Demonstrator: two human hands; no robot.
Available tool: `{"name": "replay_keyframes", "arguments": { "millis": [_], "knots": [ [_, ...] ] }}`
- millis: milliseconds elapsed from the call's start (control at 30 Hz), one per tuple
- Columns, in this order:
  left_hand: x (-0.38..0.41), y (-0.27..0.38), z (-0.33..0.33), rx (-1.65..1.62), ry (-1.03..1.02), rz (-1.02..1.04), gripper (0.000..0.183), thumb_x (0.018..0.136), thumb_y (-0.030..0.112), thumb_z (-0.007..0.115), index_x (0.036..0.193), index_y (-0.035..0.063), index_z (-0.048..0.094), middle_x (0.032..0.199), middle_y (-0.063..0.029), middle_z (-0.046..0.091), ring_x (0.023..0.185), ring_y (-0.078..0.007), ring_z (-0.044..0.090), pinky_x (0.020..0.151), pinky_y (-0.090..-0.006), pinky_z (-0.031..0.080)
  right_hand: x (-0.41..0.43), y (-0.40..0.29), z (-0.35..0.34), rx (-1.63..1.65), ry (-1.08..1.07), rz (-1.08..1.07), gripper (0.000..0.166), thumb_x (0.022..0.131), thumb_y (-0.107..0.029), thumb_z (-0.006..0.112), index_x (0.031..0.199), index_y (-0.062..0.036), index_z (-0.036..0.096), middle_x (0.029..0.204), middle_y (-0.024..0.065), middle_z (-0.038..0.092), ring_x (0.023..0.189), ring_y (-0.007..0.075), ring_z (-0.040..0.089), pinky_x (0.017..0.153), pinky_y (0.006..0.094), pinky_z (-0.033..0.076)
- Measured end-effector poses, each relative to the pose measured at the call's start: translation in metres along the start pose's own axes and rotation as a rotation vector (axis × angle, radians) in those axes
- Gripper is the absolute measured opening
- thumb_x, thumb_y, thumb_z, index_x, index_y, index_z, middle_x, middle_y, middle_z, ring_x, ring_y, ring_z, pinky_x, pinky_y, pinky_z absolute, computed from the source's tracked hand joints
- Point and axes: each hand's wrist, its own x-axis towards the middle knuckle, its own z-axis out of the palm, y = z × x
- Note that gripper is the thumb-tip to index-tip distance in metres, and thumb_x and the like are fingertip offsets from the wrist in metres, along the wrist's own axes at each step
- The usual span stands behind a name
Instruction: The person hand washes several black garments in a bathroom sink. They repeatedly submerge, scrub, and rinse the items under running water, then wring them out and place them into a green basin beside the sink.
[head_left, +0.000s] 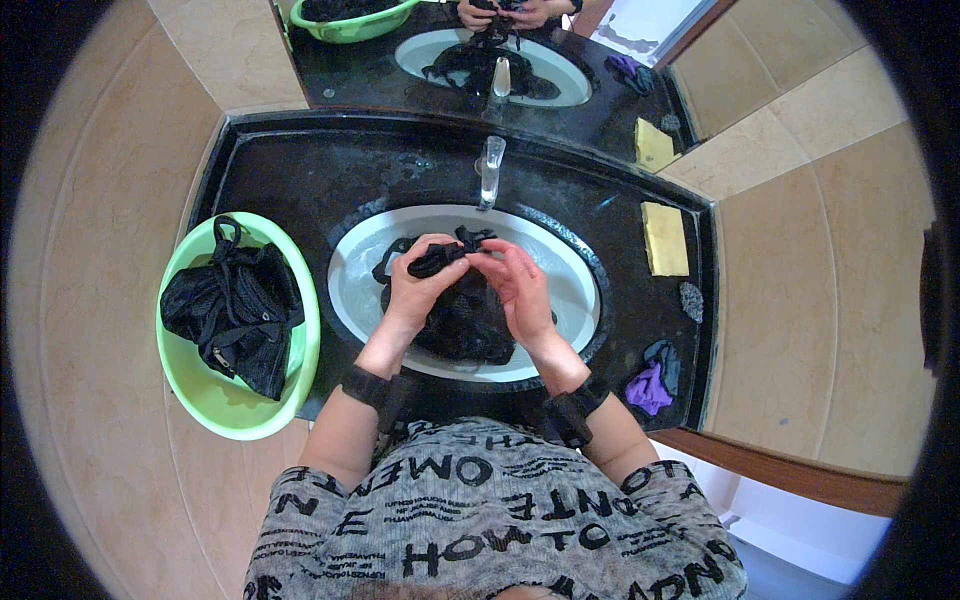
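Note:
Over a white oval sink (352, 330), both hands meet at a bunched piece of wet black fabric (435, 259). My left hand (420, 281) wraps around the bunch. With its fingertips, my right hand (517, 285) pinches the right end of the same piece. Below them more black cloth (469, 322) lies in the water of the sink, partly covered by my hands and wrists. The clear-handled faucet (491, 172) stands behind the sink; I cannot tell if water runs from it.
A light green basin (240, 409) holding a black mesh item with a zipper (232, 307) stands at the left. Along the counter's right side lie a yellow sponge or cloth (665, 238), a grey scouring pad (691, 302) and purple-and-grey cloth (651, 386). A mirror (360, 67) rises behind.

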Motion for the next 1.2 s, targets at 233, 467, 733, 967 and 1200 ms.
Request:
{"name": "replay_keyframes", "arguments": {
  "millis": [233,467,733,967,1200],
  "knots": [
    [0.006,0.015,-0.013,-0.624,0.086,-0.431,0.027,0.083,0.012,0.067,0.109,0.0046,0.06,0.1,-0.0073,0.064,0.092,-0.0184,0.063,0.083,-0.0328,0.053,0.007,0.052,-0.054,0.151,0.418,0.348,0.037,0.1,-0.04,0.045,0.124,-0.0123,0.052,0.127,0.0076,0.054,0.124,0.0241,0.047,0.101,0.0457,0.039],
    [0.007,0.04,0.01,-0.89,-0.119,-0.579,0.038,0.083,0.017,0.062,0.118,0.0033,0.055,0.104,-0.0104,0.062,0.094,-0.0214,0.063,0.087,-0.0359,0.052,0.014,0.102,-0.047,0.521,-0.019,0.623,0.047,0.092,-0.049,0.053,0.122,-0.0145,0.058,0.117,0.005,0.063,0.107,0.0241,0.06,0.089,0.0501,0.05],
    [0.012,0.027,-0.02,-0.432,-0.289,-0.473,0.035,0.08,0.012,0.069,0.112,0.0024,0.059,0.097,-0.0062,0.063,0.092,-0.0162,0.063,0.082,-0.0313,0.052,-0.012,0.027,-0.008,0.711,-0.355,0.737,0.098,0.068,-0.078,0.06,0.143,-0.0187,0.038,0.14,0.0105,0.048,0.129,0.0379,0.044,0.099,0.0605,0.039],
    [0.02,0.01,-0.019,0.14,-0.37,-0.209,0.026,0.08,0.013,0.073,0.102,0.0055,0.06,0.092,-0.0003,0.063,0.088,-0.0092,0.057,0.083,-0.0258,0.046,-0.01,0.034,-0.017,0.345,-0.39,0.697,0.079,0.076,-0.042,0.076,0.139,-0.0117,0.04,0.131,0.0095,0.054,0.116,0.029,0.055,0.097,0.0514,0.044],
    [0.006,-0.023,-0.013,0.167,-0.211,-0.126,0.023,0.082,0.009,0.067,0.102,0.0038,0.059,0.091,-0.0014,0.062,0.087,-0.0098,0.056,0.079,-0.0268,0.047,-0.006,0.023,0.017,-0.522,-0.305,0.272,0.085,0.063,-0.024,0.087,0.13,0.0023,0.042,0.123,0.0129,0.055,0.115,0.0237,0.053,0.099,0.0338,0.042]
  ]
}}
